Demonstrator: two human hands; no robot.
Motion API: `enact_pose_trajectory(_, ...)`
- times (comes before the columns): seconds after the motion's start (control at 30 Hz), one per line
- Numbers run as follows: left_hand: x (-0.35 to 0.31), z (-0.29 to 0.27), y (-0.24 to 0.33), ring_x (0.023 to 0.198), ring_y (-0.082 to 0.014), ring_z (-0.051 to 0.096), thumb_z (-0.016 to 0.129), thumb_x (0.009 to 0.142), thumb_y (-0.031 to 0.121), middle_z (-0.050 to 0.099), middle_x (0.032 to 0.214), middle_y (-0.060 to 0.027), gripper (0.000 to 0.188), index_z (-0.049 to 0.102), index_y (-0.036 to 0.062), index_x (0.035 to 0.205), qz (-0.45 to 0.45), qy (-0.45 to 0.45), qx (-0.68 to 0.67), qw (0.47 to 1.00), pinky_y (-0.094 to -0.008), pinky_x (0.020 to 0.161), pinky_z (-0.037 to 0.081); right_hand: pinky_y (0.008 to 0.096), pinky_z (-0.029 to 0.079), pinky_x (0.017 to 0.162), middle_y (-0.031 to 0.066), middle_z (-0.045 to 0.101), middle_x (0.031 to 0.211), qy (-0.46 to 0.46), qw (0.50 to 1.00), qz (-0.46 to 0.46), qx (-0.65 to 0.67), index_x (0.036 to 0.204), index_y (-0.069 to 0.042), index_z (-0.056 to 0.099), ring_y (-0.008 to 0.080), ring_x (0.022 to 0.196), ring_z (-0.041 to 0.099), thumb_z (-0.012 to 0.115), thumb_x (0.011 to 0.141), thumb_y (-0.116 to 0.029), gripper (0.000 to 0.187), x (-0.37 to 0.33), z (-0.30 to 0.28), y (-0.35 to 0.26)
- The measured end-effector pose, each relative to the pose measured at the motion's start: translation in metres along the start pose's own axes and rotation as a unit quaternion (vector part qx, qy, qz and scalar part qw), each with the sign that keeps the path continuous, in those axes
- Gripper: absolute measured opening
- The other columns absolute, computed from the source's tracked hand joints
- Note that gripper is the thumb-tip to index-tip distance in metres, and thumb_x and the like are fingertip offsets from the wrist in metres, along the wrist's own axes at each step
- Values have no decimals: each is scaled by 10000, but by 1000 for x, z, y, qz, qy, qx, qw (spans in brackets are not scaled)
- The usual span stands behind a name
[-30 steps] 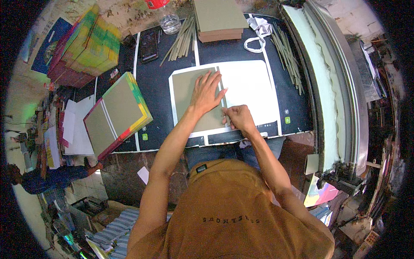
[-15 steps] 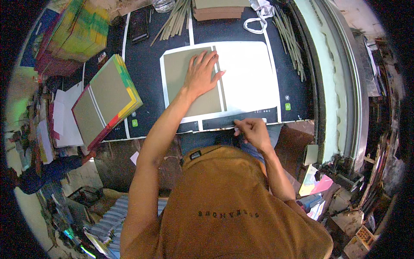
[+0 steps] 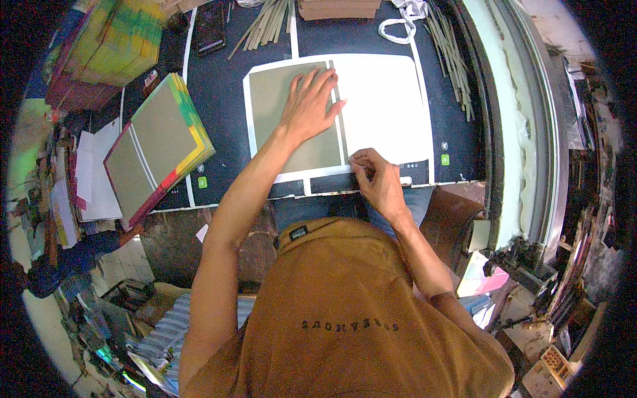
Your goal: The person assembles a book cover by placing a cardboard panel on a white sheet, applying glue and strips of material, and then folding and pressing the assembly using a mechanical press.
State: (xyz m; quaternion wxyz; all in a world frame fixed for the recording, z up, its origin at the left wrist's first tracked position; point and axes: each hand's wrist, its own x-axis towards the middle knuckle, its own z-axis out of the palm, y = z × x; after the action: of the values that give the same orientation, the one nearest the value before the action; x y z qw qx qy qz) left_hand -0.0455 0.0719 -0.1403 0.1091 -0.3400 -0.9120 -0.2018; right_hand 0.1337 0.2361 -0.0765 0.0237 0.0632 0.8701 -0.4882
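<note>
A white sheet [image 3: 391,99] with cut corners lies in front of me, bearing a grey-brown board [image 3: 273,113] on its left half. Along the board's right side runs a narrow strip [image 3: 342,142] of similar colour, with a white gap between them. My left hand [image 3: 310,103] rests flat on the board, fingers spread, their tips reaching the strip's far part. At the sheet's near edge, my right hand [image 3: 381,182] is closed with thumb and forefinger together, close to the strip's near end. Whatever those fingertips pinch, if anything, is too small to make out.
Stacked covers [image 3: 159,146] with coloured edges lie left, before a taller yellow-green stack [image 3: 123,50]. Loose strips [image 3: 265,26], a dark phone [image 3: 211,28], brown boards [image 3: 337,9] and a white cloth loop [image 3: 397,30] lie at the back. More strips [image 3: 451,63] lie right.
My right hand has moved up from the table's front edge onto the sheet's near edge, beside the strip's end. The left hand stays flat on the board.
</note>
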Motion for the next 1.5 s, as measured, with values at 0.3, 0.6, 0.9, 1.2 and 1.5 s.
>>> enact_pose_trajectory(0.3,-2,-5,-3,1443,-384,379,600,976,485,418,1582,-126,680,480,29,1467,-3,2,-88,996,-602,1183,274,414,573,738,224,733,970,-17,999,34,0,1090,-5,665,385,843,738,673,926,-48,169,-2,1,-5)
enact_pose_trajectory(0.6,-30,-20,20,1538,-376,244,518,964,644,321,1647,-149,873,410,-18,1522,30,-83,-16,996,-583,1257,158,391,587,756,193,753,978,23,1000,12,0,1113,-25,666,312,857,763,678,937,-76,183,-6,-12,-12)
enact_pose_trajectory(0.9,-28,-21,24,1522,-385,269,604,936,590,336,1633,-147,845,430,-13,1502,22,-91,-17,995,-595,1247,174,365,563,658,161,766,965,78,995,45,-33,1112,-23,673,239,704,728,715,937,-118,204,1,-40,-3)
enact_pose_trajectory(1.2,-29,-17,22,1513,-395,278,638,918,585,338,1631,-140,848,436,-3,1494,30,-84,-2,996,-611,1232,202,348,561,658,150,763,940,55,998,13,-42,1119,-15,693,210,695,696,715,937,-136,219,19,-43,-9)
enact_pose_trajectory(1.5,-31,-16,20,1528,-379,260,599,931,615,321,1648,-121,866,421,-1,1513,36,-70,-1,997,-609,1236,193,417,580,727,194,757,986,-45,999,-8,-18,1160,-27,667,341,806,742,691,923,-103,250,15,-24,-8)
